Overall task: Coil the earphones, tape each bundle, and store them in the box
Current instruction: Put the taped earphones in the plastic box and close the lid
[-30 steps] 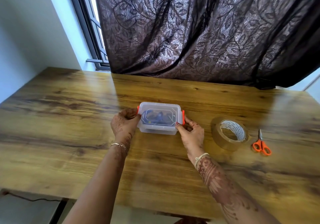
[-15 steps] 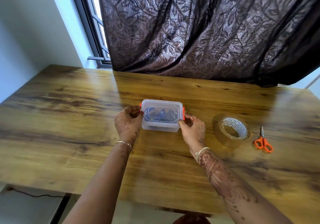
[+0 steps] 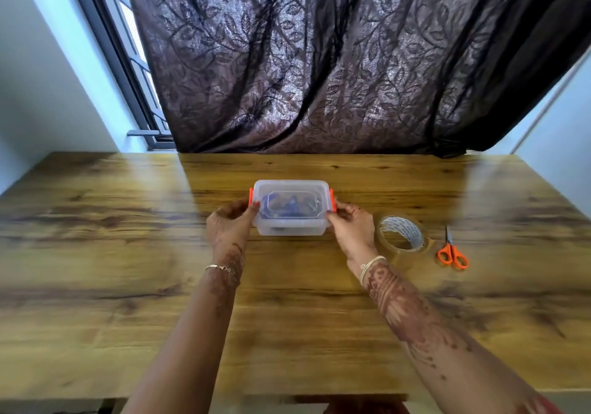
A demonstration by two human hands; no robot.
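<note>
On the worktop (image 3: 128,254), the left hand (image 3: 232,222) grips the left end of the box (image 3: 291,228) at mid-table. The lid is on, and blurred blue contents (image 3: 289,207) show through it. The right hand (image 3: 351,225) grips the box's right end. Tape (image 3: 387,243) lies just right, scissors (image 3: 451,252) beyond.

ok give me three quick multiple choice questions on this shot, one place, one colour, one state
1. Where are the scissors relative to the box? A left of it B right, beyond the tape roll C inside it
2. Colour of the box's side clips? A orange B green C black
3. The left hand and right hand: A grip the box's ends B hang idle C cut tape
Answers: 1 B, they lie right of the roll; 2 A, both clips show orange; 3 A, fingers curl round each end.
</note>
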